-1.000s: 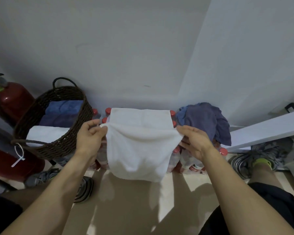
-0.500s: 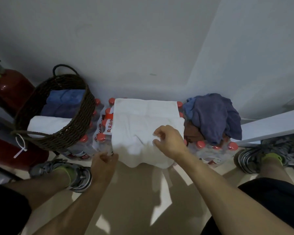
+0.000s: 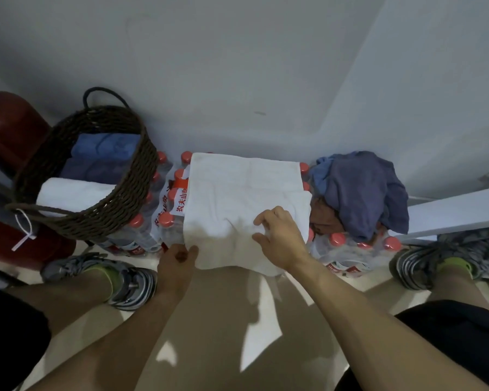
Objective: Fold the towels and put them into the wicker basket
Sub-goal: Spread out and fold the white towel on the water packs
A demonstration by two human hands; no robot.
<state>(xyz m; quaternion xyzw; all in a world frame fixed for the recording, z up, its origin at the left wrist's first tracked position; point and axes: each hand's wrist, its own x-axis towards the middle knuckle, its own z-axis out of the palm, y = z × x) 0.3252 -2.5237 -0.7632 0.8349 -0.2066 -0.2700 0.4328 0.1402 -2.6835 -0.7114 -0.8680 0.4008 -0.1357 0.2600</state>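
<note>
While the white towel point(image 3: 246, 198) lies spread over the shrink-wrapped packs of red-capped water bottles point(image 3: 164, 221) at the frame's centre, its near edge hanging over the front, the right hand point(image 3: 280, 238) rests on it toward 4 o'clock with fingers curled, pinching a ridge of the cloth. At the towel's 7 o'clock corner the left hand point(image 3: 177, 262) grips the hanging hem. Off at 9 o'clock from the towel the wicker basket point(image 3: 119, 204) holds a rolled white towel point(image 3: 71, 194) and folded blue towels point(image 3: 102, 156), and at 3 o'clock a crumpled blue towel point(image 3: 362, 190) sits heaped on the bottles
</note>
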